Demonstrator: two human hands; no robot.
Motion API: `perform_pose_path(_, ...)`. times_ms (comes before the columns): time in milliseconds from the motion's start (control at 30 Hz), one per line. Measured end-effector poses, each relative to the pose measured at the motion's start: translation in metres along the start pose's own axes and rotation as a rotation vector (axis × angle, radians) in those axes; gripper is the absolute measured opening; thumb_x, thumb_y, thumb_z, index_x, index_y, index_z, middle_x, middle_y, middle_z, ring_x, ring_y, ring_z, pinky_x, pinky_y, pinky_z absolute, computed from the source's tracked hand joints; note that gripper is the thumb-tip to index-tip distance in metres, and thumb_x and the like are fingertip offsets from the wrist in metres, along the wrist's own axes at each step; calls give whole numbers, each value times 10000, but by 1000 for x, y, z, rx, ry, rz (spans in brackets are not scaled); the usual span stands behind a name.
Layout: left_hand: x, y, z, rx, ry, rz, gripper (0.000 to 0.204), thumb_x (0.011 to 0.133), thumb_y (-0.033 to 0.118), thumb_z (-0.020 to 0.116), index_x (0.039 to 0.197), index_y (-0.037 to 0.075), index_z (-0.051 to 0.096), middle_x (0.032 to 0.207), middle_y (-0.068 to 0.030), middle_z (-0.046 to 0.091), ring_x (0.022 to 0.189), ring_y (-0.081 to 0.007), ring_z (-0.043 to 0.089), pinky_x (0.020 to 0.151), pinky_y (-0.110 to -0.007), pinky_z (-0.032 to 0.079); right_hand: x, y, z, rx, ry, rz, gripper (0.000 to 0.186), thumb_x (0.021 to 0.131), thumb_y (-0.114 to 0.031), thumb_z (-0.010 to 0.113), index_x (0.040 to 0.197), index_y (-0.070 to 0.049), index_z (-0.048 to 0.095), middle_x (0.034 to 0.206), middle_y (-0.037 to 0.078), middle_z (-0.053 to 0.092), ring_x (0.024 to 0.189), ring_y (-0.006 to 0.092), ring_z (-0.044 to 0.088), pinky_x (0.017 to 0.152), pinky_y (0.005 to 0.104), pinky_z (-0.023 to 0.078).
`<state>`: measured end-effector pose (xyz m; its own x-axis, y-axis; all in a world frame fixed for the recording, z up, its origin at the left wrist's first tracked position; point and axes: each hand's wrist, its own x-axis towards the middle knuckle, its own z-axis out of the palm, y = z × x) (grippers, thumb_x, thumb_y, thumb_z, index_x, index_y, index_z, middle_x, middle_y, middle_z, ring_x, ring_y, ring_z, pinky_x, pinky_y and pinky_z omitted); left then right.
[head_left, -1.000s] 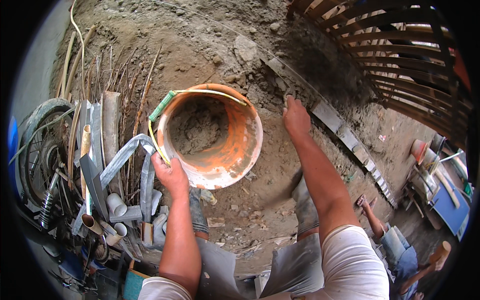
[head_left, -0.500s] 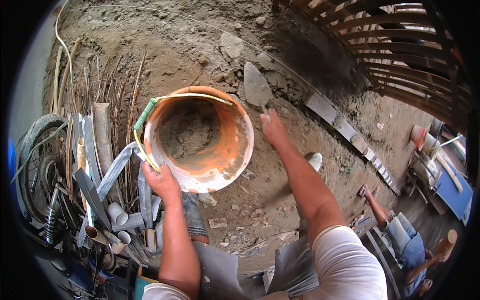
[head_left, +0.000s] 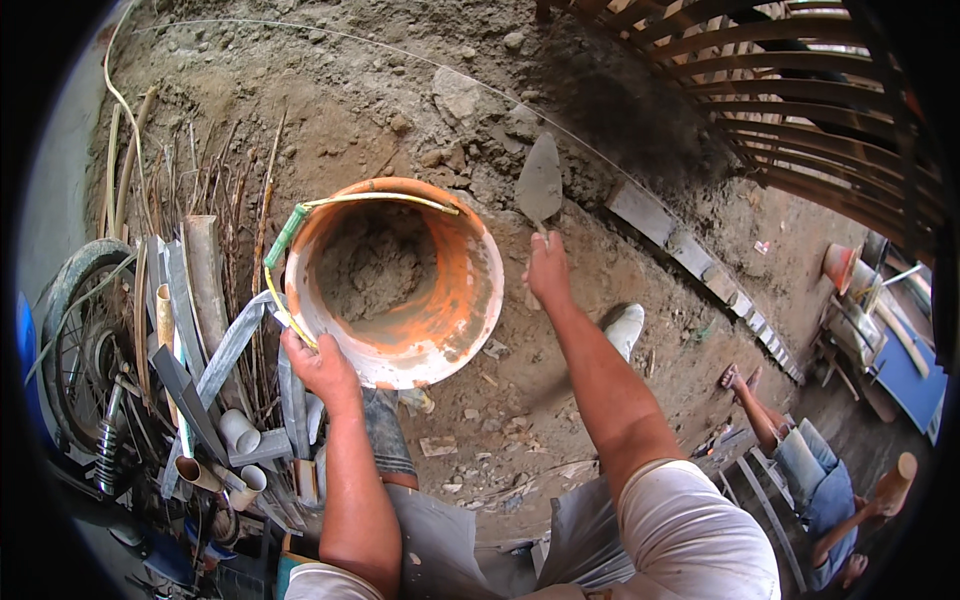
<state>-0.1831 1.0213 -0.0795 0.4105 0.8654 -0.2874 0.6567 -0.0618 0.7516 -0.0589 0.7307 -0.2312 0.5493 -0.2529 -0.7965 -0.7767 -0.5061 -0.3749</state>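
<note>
An orange bucket (head_left: 474, 270), its rim smeared pale, hangs tilted in front of me with grey mortar (head_left: 375, 265) in the bottom. My left hand (head_left: 325, 372) is closed on the bucket's near-left rim, by the lower end of its yellowish wire handle. A green grip (head_left: 287, 236) sits on that handle at the left. To the right of the bucket, my right hand (head_left: 547, 270) is wrapped round the handle of a pointed trowel (head_left: 541, 178). The trowel's grey, mortar-stained blade points away from me, above the soil and apart from the bucket.
A string (head_left: 420, 58) runs over rough soil beside a row of grey blocks (head_left: 690, 252). Slatted wood (head_left: 790, 90) stands far right. Sticks, pipes (head_left: 238, 432) and a spoked wheel (head_left: 85, 340) crowd the left. Another person (head_left: 825, 500) is at lower right, near a blue board (head_left: 905, 375).
The trowel and my right hand have shifted right and slightly nearer, and the blade now points more straight ahead. The bucket stays nearly still in my left hand. More of the pale shoe shows.
</note>
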Motion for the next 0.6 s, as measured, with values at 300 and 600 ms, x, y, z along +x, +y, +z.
perform_pose_path(300,-2,2,4,22,-20,10,311,791,-2,465,1097,-25,511,1004,-108,561,944,-203,535,919,-318,420,38,-67,41,-393,-87,-308,449,977,-387,460,1278,-54,446,1165,288,611,1078,452,590,907,524,453)
perform_pose_path(600,3,2,-2,-72,7,-14,333,776,-15,480,1107,-24,516,999,-92,565,916,-180,548,888,-306,437,-33,-45,-55,-599,-62,-349,429,935,-352,545,1260,-96,431,1089,286,625,1014,487,587,863,544,452)
